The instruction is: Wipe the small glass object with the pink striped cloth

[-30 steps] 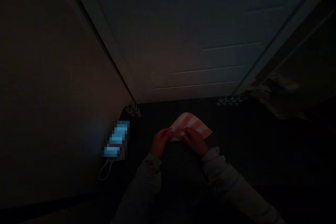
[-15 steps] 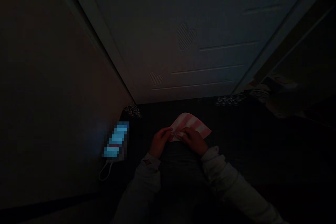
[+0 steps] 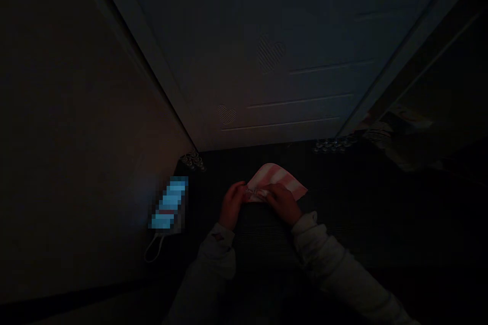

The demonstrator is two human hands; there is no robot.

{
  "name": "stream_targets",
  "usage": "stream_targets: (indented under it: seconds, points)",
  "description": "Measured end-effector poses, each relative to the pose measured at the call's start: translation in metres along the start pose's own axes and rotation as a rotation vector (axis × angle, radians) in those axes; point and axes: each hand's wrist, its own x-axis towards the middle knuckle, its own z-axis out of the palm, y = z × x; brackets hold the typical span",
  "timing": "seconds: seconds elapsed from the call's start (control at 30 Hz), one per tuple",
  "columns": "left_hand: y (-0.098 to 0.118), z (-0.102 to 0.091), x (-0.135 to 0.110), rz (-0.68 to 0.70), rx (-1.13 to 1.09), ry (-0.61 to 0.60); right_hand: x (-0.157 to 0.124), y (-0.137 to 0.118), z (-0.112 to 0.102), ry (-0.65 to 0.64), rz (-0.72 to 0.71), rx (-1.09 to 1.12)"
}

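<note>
In dim light, a pink-and-white striped cloth or sheet (image 3: 275, 173) lies on the dark tabletop in front of me. Over its near left part my left hand (image 3: 232, 204) is closed in a pinch at a small shiny metal piece (image 3: 250, 191), which looks like a ring or clasp. My right hand (image 3: 282, 202) lies across the sheet's near edge, fingers bent and pinched together at the other end of the metal piece. Fingertips and darkness hide much of what is held.
Small metal rings and clasps lie in a left pile (image 3: 192, 161) and a right pile (image 3: 333, 145) by the white panel (image 3: 267, 86) with hearts. A lit, pixelated phone (image 3: 170, 203) leans at left, a cord loop (image 3: 153, 250) below. Blurred items (image 3: 407, 118) sit at right.
My left hand has turned slightly, its fingers curling closer, and the shiny metal between the hands shows more clearly. My right hand has barely moved; the striped sheet stays in place.
</note>
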Motion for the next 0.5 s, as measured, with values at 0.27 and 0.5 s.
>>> stream_targets:
  seconds: [0.27, 0.5]
  points:
    - [-0.0048, -0.006, 0.0043, 0.029, 0.148, -0.04, -0.0012, 0.0052, -0.0002, -0.033, -0.051, 0.042]
    - [-0.0048, -0.0079, 0.0042, 0.008, 0.085, -0.062, -0.001, 0.0066, 0.0007, -0.067, -0.052, 0.109]
